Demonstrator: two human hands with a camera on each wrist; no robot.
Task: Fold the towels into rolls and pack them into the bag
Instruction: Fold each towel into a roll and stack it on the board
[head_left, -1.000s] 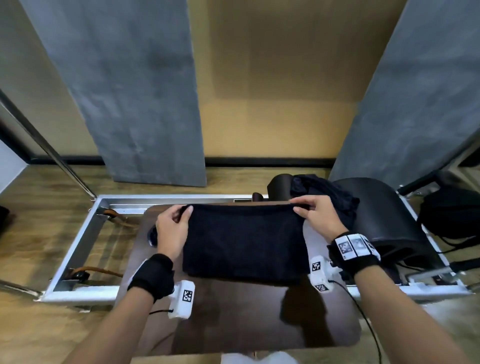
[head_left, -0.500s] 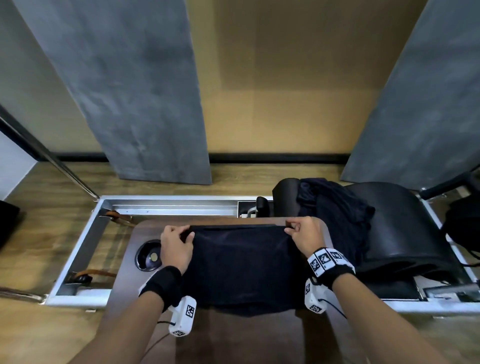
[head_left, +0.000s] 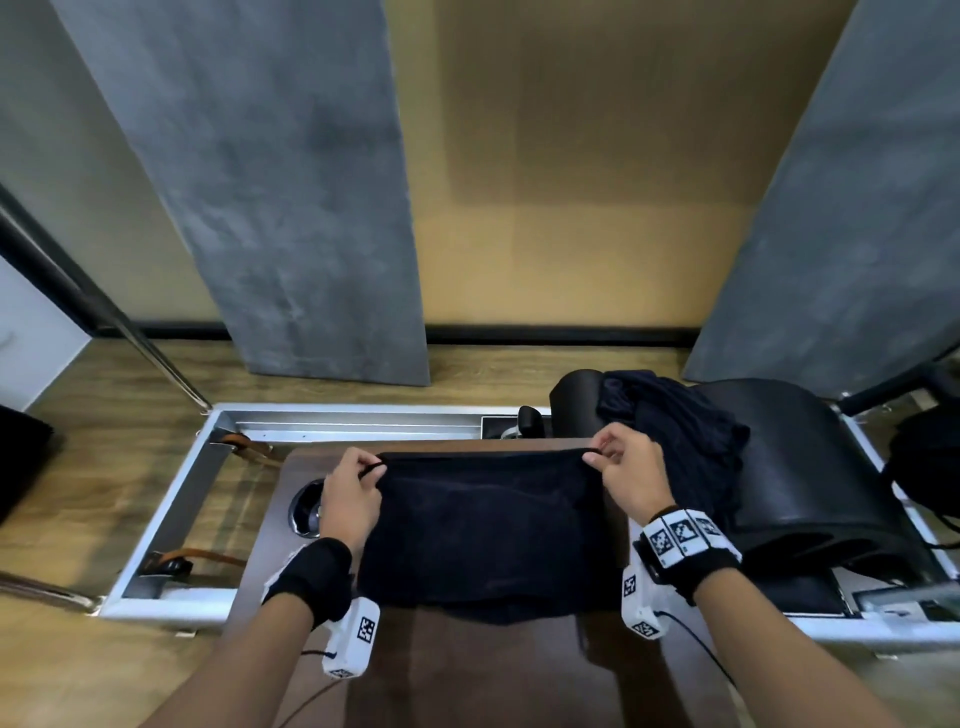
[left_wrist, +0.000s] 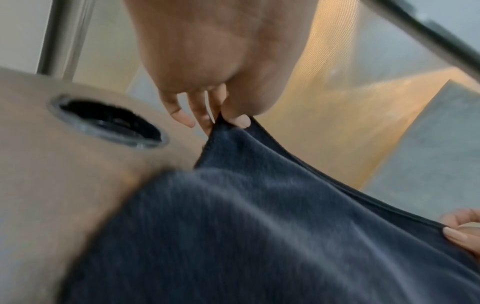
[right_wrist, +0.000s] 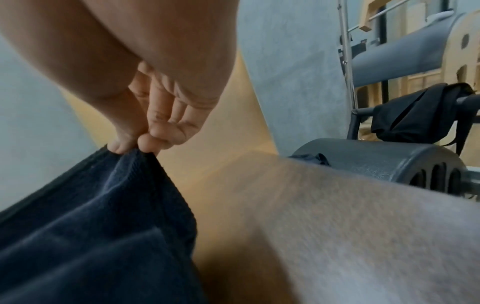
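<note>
My left hand (head_left: 349, 499) and right hand (head_left: 628, 475) each pinch a far corner of the dark towel (head_left: 485, 535), which lies on the desk (head_left: 467, 675), its long axis running left to right.

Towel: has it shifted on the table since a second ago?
Yes. The towel, pinched at its far corners by the left hand and right hand, has come slightly toward the person, back from the far edge of the table.
</note>
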